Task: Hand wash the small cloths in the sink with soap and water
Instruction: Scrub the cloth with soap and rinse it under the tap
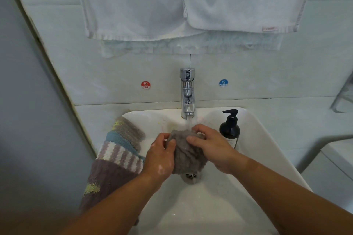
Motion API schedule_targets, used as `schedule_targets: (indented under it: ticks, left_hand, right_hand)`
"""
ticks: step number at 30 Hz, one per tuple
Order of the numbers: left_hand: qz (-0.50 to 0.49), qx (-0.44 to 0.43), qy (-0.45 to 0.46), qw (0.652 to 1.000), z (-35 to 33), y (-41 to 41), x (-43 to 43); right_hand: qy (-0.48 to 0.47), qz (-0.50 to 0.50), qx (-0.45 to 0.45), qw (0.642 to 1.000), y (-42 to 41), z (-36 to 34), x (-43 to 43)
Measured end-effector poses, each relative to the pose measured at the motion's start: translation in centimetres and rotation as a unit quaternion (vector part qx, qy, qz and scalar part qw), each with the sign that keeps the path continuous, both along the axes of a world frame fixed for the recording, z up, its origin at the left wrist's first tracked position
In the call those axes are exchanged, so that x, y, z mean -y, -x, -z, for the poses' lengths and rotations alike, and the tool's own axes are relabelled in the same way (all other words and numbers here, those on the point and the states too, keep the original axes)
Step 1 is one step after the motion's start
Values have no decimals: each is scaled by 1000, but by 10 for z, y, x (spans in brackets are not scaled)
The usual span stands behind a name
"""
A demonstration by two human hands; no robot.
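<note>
1. Water (189, 123) runs from the chrome tap (188, 93) at the back of the white sink (263, 139) and lands on a grey cloth (186, 155).
2. That grey cloth is bunched up over the basin, just above the drain (190, 176), held between both hands.
3. The left hand (162, 155) grasps the cloth's left side, thumb curled over the top and fingers wrapped behind the fabric.
4. The right hand (211, 148) clutches the upper right part, thumb pressing on the front and fingers hooked over the top edge under the stream.
5. A striped cloth (114, 158), with bands of grey, blue, white and purple and some yellow patches, lies draped over the sink's left rim, its lower end hanging down outside. The left forearm passes over its inner edge.
6. A black pump bottle (230, 129) stands upright on the right side of the sink, just beside the right hand.
7. On the tiled wall behind the tap sit a red sticker (145, 84) marked HOT to the left and a blue sticker (223, 83) marked COLD to the right.
8. Higher up, white towels (191, 2) hang side by side above the tap.
</note>
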State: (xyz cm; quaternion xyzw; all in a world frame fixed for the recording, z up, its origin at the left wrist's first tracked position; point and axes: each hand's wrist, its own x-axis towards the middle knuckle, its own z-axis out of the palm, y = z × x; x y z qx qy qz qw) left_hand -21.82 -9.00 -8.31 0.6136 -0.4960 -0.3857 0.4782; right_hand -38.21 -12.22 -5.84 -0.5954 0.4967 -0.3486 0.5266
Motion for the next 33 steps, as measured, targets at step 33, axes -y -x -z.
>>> schedule_targets:
  ticks: [33]
  left_hand:
    - [-33, 44, 79, 995, -18, 41, -8]
  right_hand:
    - [137, 170, -71, 973, -26, 7, -12]
